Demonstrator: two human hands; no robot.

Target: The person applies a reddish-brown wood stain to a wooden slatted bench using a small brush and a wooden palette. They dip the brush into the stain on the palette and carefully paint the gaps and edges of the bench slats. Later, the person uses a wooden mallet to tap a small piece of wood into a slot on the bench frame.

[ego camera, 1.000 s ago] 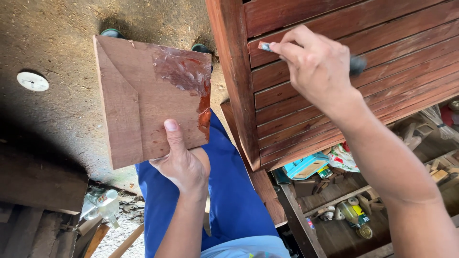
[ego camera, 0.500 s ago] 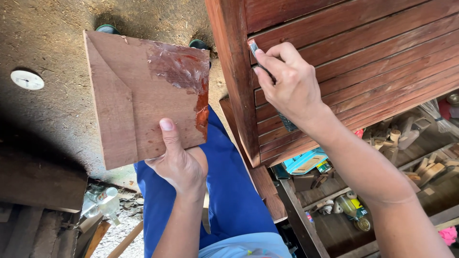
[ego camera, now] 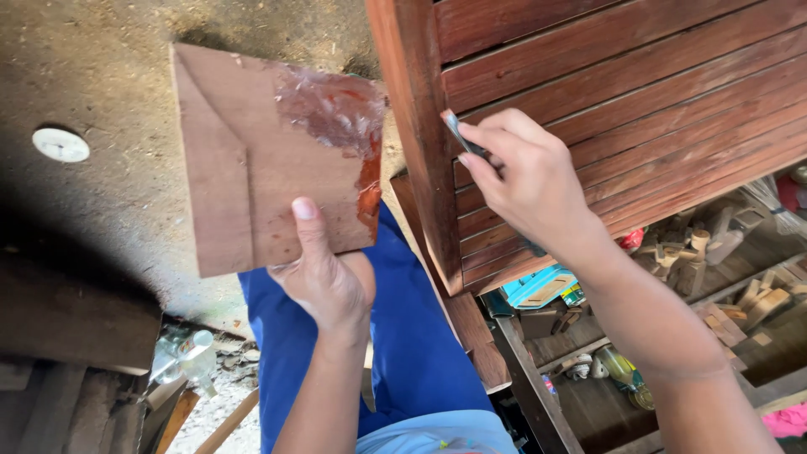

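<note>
My left hand (ego camera: pixel 324 277) holds a flat reddish-brown wooden board (ego camera: pixel 252 160) by its lower edge, thumb pressed on its face. A glossy smear of reddish filler (ego camera: pixel 340 113) sits on the board's upper right corner and runs down its right edge. My right hand (ego camera: pixel 530 181) grips a small metal putty knife (ego camera: pixel 461 139); its blade tip touches the slatted wooden panel (ego camera: pixel 639 92) where the slats meet the upright frame post (ego camera: pixel 416 143).
Blue trousers (ego camera: pixel 403 336) show below the board. Dirt ground with a white round lid (ego camera: pixel 60 145) lies at left. Clear bottles (ego camera: pixel 189 357) and dark timber sit lower left. A shelf with wood scraps and tins (ego camera: pixel 698 277) is lower right.
My right hand has moved left and down along the slats towards the frame post. The board in my left hand has shifted only slightly.
</note>
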